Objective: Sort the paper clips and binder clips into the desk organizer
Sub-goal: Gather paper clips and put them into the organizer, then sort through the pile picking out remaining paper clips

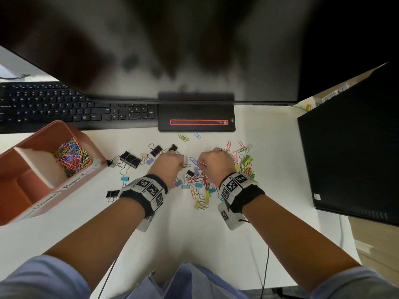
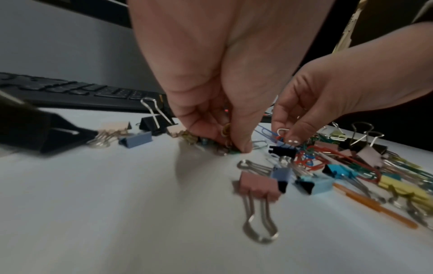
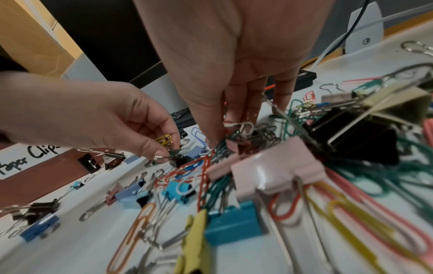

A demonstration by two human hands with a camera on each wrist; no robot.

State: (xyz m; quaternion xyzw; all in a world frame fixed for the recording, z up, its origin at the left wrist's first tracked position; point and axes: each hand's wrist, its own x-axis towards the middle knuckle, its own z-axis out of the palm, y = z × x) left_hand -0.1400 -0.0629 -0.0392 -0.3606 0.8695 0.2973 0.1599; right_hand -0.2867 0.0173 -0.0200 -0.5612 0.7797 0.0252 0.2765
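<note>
While both hands pick paper clips from the mixed pile, gather only wire clips.

Your left hand (image 1: 167, 167) pinches a small bunch of paper clips, one yellow (image 3: 164, 139); your right hand (image 1: 212, 161) pinches a white paper clip (image 2: 282, 131). Lift straight up so tangled binder clips (image 1: 130, 159) drop free, then carry them left to the desk organizer (image 1: 26, 209), into the compartment already holding paper clips (image 1: 72, 156).

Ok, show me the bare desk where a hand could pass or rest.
Bare desk lies between the forearms, toward the person. More lies between the clip pile and the black computer case. It is crowded around both hands and from there to the organizer.
</note>
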